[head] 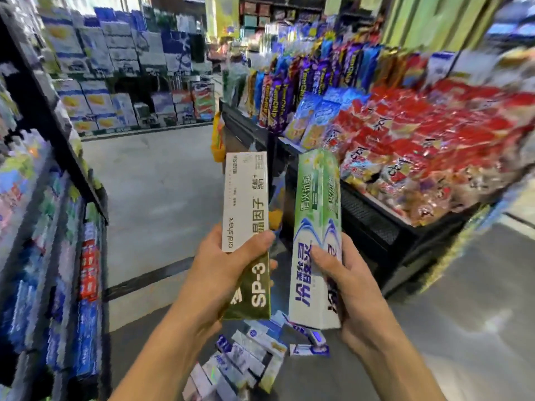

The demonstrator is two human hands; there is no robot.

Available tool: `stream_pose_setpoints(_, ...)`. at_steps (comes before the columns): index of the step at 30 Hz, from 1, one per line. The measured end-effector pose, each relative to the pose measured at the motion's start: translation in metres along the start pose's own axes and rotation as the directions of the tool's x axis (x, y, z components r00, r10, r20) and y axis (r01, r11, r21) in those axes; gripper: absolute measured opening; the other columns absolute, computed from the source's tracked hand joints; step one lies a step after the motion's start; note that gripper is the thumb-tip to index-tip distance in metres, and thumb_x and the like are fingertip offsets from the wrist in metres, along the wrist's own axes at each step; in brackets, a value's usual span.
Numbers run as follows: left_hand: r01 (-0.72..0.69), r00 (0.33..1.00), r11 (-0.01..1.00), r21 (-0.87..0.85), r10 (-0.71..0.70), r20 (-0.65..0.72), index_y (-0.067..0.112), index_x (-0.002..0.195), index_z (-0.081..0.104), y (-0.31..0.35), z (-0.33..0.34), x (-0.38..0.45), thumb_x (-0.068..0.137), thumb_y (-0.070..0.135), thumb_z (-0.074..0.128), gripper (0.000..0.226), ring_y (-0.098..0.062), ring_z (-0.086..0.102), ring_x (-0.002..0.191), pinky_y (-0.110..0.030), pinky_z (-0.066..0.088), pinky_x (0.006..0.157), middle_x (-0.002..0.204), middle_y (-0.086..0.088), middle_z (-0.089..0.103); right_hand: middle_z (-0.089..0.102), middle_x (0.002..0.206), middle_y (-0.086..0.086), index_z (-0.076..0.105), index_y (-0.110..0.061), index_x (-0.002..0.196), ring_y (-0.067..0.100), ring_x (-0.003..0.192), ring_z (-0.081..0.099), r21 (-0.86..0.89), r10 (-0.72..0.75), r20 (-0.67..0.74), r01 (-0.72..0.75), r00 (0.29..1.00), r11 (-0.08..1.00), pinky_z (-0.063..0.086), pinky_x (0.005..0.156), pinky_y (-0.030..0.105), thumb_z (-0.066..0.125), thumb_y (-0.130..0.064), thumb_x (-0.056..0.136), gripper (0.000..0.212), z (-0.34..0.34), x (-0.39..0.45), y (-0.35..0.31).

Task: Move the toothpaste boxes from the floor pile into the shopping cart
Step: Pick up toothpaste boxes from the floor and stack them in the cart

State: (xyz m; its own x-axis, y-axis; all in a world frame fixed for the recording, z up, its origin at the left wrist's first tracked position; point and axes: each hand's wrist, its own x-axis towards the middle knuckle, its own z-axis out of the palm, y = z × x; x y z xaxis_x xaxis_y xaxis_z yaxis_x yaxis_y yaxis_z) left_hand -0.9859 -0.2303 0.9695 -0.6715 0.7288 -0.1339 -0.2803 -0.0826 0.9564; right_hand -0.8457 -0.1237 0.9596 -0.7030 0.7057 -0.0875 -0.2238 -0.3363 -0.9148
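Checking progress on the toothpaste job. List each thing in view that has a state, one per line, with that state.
White and olive box: off the floor, upright, gripped by the left hand.
Green box: off the floor, upright, gripped by the right hand.
Floor pile: boxes lying jumbled below the hands, not yet moved.
Shopping cart: cannot tell, not clearly visible.

At centre frame, the white and olive-gold toothpaste box (247, 224) is smooth card, its lower end metallic. Beside it, the green and white toothpaste box (317, 235) looks like glossy card. At right, red snack bags (434, 140) are shiny, crinkled plastic. The grey floor (162, 183) looks matt and smooth.
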Motion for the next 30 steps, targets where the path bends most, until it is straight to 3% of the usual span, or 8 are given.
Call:
stream_pose_setpoints(3,0.045,0.99,0.999,0.026,-0.048,0.135,0.014,0.116,0.062,-0.007,0.017,-0.009,0.057,0.036,0.081,0.066,-0.027,0.076,0.075,-0.039,0.062,0.061,0.083,-0.009,0.076,0.074,0.103,0.01,0.061,-0.016,0.121,0.025,0.084,0.072,0.034,0.0,-0.166,0.006,0.986,0.999,0.061,0.078,0.052,0.082,-0.024,0.078,0.048,-0.009,-0.039,0.005)
stream_pose_setpoints(5,0.072,0.97,0.996,0.044,-0.081,0.229,0.014,0.116,0.062,-0.013,0.03,-0.017,0.06,0.034,0.081,0.062,-0.028,0.076,0.076,-0.039,0.061,0.061,0.089,-0.009,0.077,0.075,0.11,0.009,0.062,-0.02,0.12,0.025,0.09,0.073,-0.012,-0.065,-0.304,0.065,0.95,0.998,0.06,0.08,0.047,0.084,-0.023,0.076,0.05,-0.015,-0.069,0.006)
stream_pose_setpoints(9,0.096,0.89,0.989,0.113,-0.136,0.436,0.018,0.112,0.064,-0.032,0.063,-0.044,0.062,0.036,0.079,0.056,-0.025,0.077,0.077,-0.033,0.06,0.06,0.092,-0.007,0.078,0.075,0.114,0.008,0.059,-0.019,0.124,0.029,0.099,0.073,-0.067,-0.152,-0.536,0.137,0.831,0.988,0.061,0.083,0.047,0.074,-0.027,0.073,0.054,-0.033,-0.133,0.009)
stream_pose_setpoints(13,0.11,0.788,0.974,0.197,-0.206,0.581,0.017,0.107,0.066,-0.057,0.107,-0.081,0.056,0.041,0.089,0.061,-0.022,0.072,0.073,-0.047,0.06,0.076,0.088,-0.008,0.077,0.075,0.113,0.011,0.057,-0.013,0.122,0.032,0.098,0.073,-0.122,-0.224,-0.705,0.196,0.673,0.973,0.06,0.083,0.048,0.075,-0.025,0.073,0.054,-0.058,-0.202,0.01)
stream_pose_setpoints(16,0.123,0.694,0.961,0.248,-0.262,0.67,0.016,0.108,0.063,-0.075,0.142,-0.114,0.052,0.043,0.088,0.067,-0.026,0.073,0.077,-0.053,0.06,0.081,0.092,-0.012,0.076,0.075,0.11,0.01,0.056,-0.012,0.121,0.034,0.099,0.073,-0.147,-0.259,-0.785,0.238,0.563,0.96,0.06,0.085,0.05,0.074,-0.023,0.075,0.051,-0.076,-0.251,0.007)
stream_pose_setpoints(20,0.095,0.57,0.948,0.305,-0.303,0.763,0.016,0.112,0.06,-0.1,0.192,-0.167,0.05,0.045,0.084,0.073,-0.024,0.075,0.08,-0.044,0.06,0.073,0.094,-0.011,0.077,0.075,0.11,0.009,0.057,-0.016,0.12,0.035,0.101,0.072,-0.192,-0.293,-0.867,0.272,0.403,0.943,0.056,0.092,0.057,0.076,-0.027,0.072,0.053,-0.11,-0.313,0.005)
stream_pose_setpoints(23,0.057,0.509,0.935,0.35,-0.329,0.795,0.019,0.112,0.06,-0.125,0.24,-0.205,0.05,0.046,0.097,0.078,-0.027,0.075,0.086,-0.053,0.06,0.084,0.096,-0.009,0.077,0.075,0.111,0.008,0.059,-0.02,0.12,0.034,0.102,0.072,-0.223,-0.303,-0.902,0.267,0.309,0.937,0.056,0.093,0.058,0.083,-0.027,0.073,0.053,-0.145,-0.36,0.002)
stream_pose_setpoints(30,0.022,0.345,0.914,0.406,-0.388,0.855,0.019,0.114,0.059,-0.184,0.364,-0.321,0.046,0.055,0.087,0.082,-0.03,0.075,0.084,-0.061,0.059,0.083,0.092,-0.01,0.077,0.075,0.107,0.002,0.059,-0.025,0.12,0.024,0.097,0.073,-0.298,-0.328,-0.939,0.231,0.104,0.926,0.058,0.079,0.037,0.084,-0.032,0.067,0.059,-0.234,-0.493,-0.014)
